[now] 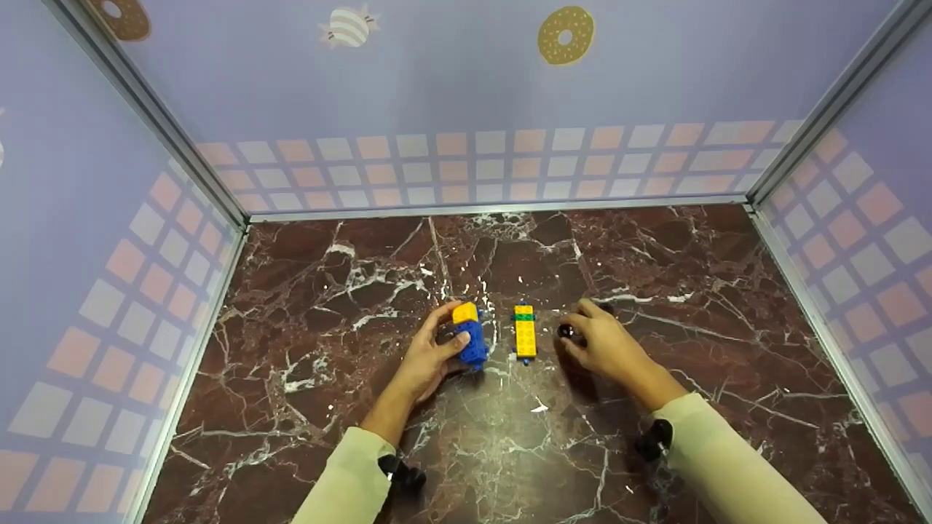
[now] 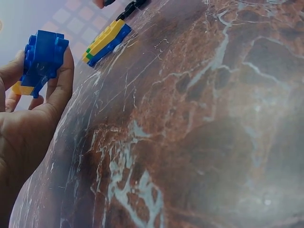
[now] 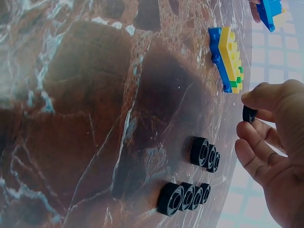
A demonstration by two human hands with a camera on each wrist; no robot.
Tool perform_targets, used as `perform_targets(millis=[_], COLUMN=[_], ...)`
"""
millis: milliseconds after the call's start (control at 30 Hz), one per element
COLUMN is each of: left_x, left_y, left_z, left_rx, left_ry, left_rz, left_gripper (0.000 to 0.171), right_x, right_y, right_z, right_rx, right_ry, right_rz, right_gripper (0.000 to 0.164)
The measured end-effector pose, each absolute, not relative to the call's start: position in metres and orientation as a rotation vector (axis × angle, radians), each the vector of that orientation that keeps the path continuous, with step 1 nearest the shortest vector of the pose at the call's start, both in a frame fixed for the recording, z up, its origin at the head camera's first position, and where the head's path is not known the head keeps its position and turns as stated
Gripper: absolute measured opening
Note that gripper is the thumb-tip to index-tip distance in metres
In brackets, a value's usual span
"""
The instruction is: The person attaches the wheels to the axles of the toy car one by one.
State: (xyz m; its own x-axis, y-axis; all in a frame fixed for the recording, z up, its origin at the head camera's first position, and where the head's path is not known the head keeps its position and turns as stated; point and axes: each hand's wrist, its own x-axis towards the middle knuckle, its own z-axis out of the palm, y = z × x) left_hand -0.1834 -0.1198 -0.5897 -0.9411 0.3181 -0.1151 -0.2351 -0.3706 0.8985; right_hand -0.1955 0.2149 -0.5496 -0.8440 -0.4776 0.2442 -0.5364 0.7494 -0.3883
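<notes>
My left hand [image 1: 426,358] grips a toy vehicle body [image 1: 473,346] of blue blocks with a yellow block at its far end, raised off the table. In the left wrist view its blue side [image 2: 46,52] shows, with short pegs sticking out. Between the hands lies a second vehicle body [image 1: 525,336], yellow studded bricks with a green strip on a blue base. My right hand [image 1: 608,346] is to its right, pinching a small black toy wheel [image 3: 248,114] between thumb and fingers, clear of both bodies.
Several loose black wheels [image 3: 172,198] stand in two rows on the table near the right hand. The brown marbled tabletop [image 1: 510,451] is bounded by a patterned back wall [image 1: 451,87] and side walls [image 1: 87,306].
</notes>
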Motion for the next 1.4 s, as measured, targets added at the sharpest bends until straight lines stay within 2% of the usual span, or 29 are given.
perform_targets(millis=[1400], left_x=[-0.179], left_y=[-0.11], left_z=[-0.585], left_rx=[0.139], left_ry=[1.501], left_rz=[2.336], left_gripper=[0.076], right_x=[-0.209], right_y=[0.179], right_z=[-0.535], right_rx=[0.854], right_ry=[-2.727], right_rz=[0.799], right_gripper=[0.029])
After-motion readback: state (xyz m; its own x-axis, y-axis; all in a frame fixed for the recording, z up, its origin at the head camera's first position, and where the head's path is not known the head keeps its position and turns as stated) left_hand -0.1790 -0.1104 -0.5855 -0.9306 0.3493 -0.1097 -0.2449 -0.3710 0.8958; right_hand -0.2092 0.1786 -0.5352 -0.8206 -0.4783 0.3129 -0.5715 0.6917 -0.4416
